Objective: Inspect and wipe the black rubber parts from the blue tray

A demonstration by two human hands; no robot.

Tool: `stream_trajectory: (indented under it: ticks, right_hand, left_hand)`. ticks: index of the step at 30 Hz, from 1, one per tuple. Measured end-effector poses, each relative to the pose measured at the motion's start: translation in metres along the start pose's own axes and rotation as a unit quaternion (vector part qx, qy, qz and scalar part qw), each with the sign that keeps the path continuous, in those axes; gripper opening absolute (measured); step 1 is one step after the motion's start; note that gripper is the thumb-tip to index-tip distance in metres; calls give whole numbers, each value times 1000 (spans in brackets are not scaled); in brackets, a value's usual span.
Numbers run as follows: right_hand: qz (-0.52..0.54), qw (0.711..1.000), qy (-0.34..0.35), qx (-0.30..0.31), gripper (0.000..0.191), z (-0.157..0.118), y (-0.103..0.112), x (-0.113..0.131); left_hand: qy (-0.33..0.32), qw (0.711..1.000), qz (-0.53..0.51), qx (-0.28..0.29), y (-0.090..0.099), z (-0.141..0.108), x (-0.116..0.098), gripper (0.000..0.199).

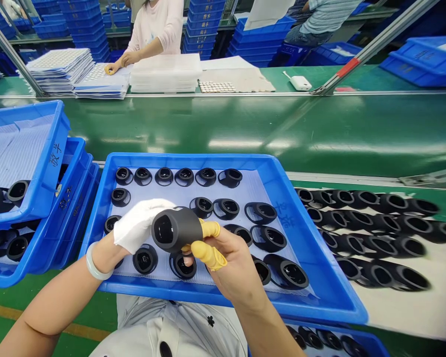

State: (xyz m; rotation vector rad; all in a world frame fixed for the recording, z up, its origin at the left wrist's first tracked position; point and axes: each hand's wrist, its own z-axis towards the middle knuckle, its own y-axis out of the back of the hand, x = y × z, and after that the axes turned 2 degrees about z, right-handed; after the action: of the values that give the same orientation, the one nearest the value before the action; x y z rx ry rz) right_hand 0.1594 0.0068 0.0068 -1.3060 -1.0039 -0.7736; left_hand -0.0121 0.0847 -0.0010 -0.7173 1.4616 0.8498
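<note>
A matte black cylindrical housing (186, 229) with a glossy dark slanted end is held above a blue tray (193, 159). My right hand (232, 260), with yellow finger cots, grips its right end between thumb and fingers. My left hand (141, 225), in a white glove, is closed against the housing's left and far side; its fingertips are partly hidden behind it. Below, several similar black housings (260, 213) stand in rows on the tray's white lining sheet (249, 181).
Rows of black housings (379, 223) lie on a pale sheet to the right. Stacked blue trays (46, 198) stand at left, and another tray (371, 342) sits low in front. Across the green conveyor (245, 124), a person (158, 29) works beside stacked white sheets (165, 74).
</note>
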Motion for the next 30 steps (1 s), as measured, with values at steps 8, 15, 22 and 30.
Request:
stream_trajectory:
  ticks: [8,15,22,30]
  right_hand:
    - [-79,996,33,-2,17,0,-5,5]
    - [-36,998,47,17,10,-1,-2,1]
    - [252,959,-128,9,23,8,-5,-2]
    - [445,874,-191,-37,16,16,-2,-11]
  left_hand:
    - [-107,987,114,45,13,0,16,32]
    - [-59,995,73,38,12,1,9,24]
    - [237,926,-294,13,-6,4,-13,22]
    - [346,817,-460,-40,-9,11,-13,21]
